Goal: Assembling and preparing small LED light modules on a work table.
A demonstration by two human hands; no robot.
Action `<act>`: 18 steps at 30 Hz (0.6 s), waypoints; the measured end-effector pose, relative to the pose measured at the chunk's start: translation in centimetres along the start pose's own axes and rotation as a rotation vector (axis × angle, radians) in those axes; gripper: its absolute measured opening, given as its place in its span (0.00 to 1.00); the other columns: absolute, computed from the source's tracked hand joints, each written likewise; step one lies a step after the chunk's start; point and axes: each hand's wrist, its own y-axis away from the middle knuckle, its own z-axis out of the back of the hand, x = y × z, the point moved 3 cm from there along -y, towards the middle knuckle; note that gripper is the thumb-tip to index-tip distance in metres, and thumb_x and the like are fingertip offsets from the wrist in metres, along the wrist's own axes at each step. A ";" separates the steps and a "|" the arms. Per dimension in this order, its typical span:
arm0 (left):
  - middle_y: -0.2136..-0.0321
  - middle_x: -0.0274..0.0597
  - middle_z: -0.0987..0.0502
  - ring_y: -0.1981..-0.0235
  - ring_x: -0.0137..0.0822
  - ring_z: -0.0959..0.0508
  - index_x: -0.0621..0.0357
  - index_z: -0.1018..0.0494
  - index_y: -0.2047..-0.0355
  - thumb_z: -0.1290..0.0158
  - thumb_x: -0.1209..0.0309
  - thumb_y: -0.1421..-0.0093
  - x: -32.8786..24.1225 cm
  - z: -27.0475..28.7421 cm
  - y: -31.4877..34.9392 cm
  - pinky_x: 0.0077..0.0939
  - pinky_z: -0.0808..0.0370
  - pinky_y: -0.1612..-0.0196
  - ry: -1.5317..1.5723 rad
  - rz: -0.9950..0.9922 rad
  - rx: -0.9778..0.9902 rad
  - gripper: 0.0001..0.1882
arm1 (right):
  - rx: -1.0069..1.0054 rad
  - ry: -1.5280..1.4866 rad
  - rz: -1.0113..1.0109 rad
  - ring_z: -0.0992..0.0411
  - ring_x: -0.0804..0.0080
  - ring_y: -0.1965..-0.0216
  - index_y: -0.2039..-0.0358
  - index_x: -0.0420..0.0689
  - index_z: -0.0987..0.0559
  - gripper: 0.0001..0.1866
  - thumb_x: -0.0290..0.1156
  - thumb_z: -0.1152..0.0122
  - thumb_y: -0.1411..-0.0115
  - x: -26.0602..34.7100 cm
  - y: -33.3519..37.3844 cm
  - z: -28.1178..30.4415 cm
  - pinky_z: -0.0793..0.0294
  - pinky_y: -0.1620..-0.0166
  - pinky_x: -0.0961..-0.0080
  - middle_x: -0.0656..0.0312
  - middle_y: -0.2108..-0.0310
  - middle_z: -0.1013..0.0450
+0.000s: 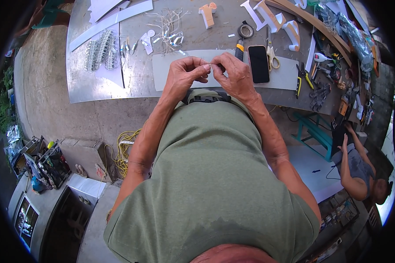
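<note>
Over the near edge of the work table [136, 85], my left hand [186, 75] and my right hand [233, 74] meet fingertip to fingertip. Both are closed in a pinch on a thin, pale wire [210, 65], of which only a short bit shows between the thumbs. Beneath them lies a light grey flat sheet [160, 65]. Just beyond my right hand is a yellow-and-black handled tool [239, 50]. A black phone [259, 63] lies to the right of that hand, with scissors [273, 61] beside it. Past my left hand is a tangle of thin pale wires [167, 24] with small white pieces.
Strips of small light modules [100, 52] lie on the left of the table. White-and-orange letter shapes [207, 15] and a tape roll [245, 30] sit at the back. Pliers [299, 81] and mixed tools crowd the right. Another person [357, 164] is at the far right.
</note>
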 end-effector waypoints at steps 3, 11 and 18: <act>0.72 0.42 0.18 0.73 0.29 0.19 0.68 0.19 0.63 0.36 0.69 0.39 -0.1 0.1 0.2 0.23 0.19 0.68 -0.023 -0.010 -0.019 0.12 | 0.010 -0.032 -0.019 0.24 0.62 0.71 0.66 0.42 0.25 0.07 0.24 0.35 0.43 0.0 0.0 -0.1 0.25 0.69 0.67 0.59 0.71 0.27; 0.72 0.42 0.18 0.73 0.28 0.19 0.67 0.19 0.64 0.36 0.69 0.39 -0.2 0.0 0.2 0.22 0.20 0.68 -0.046 -0.026 -0.022 0.11 | 0.035 -0.050 -0.041 0.23 0.61 0.70 0.66 0.42 0.24 0.06 0.24 0.35 0.43 -0.1 0.0 -0.1 0.25 0.67 0.65 0.59 0.71 0.26; 0.73 0.41 0.18 0.74 0.27 0.20 0.67 0.19 0.64 0.36 0.69 0.40 0.0 0.1 0.2 0.22 0.21 0.68 -0.095 -0.034 -0.029 0.11 | 0.030 -0.015 0.000 0.24 0.61 0.69 0.67 0.42 0.24 0.05 0.24 0.35 0.44 -0.1 0.0 -0.1 0.24 0.67 0.65 0.59 0.71 0.26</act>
